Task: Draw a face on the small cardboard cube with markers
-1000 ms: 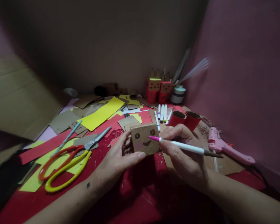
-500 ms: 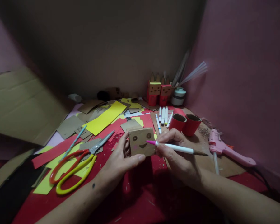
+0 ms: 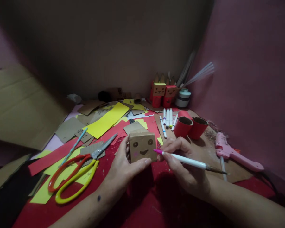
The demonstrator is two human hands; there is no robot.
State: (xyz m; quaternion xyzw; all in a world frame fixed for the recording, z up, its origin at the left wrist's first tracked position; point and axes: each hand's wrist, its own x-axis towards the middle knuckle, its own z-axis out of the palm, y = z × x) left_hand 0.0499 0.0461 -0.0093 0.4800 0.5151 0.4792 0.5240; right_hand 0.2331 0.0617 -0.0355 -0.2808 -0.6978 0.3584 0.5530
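Observation:
My left hand (image 3: pixel 124 166) grips a small cardboard box (image 3: pixel 142 145) by its left side, with the thumb across the lower edge. Two round eyes, a dark mouth and a faint pink cheek mark on the left are drawn on its front. Between thumb and fingers, my right hand (image 3: pixel 182 161) holds a white brush pen (image 3: pixel 188 160) with a magenta tip. That tip is beside the box's right edge, close to the face; whether it touches, I cannot tell. The pen's far end is dark and pointed, reaching out past the hand.
Scissors (image 3: pixel 92 155) with red and yellow handles lie left on paper scraps. Several white markers (image 3: pixel 167 118) and red cardboard tubes (image 3: pixel 183 126) stand or lie behind my right hand. A pink glue gun (image 3: pixel 237 156) rests at right. Two box-headed figures (image 3: pixel 159 95) stand at the back.
The magenta tip has moved right, from beside the mouth to the box's right edge. My right hand has shifted slightly right and down. My left hand still holds the box.

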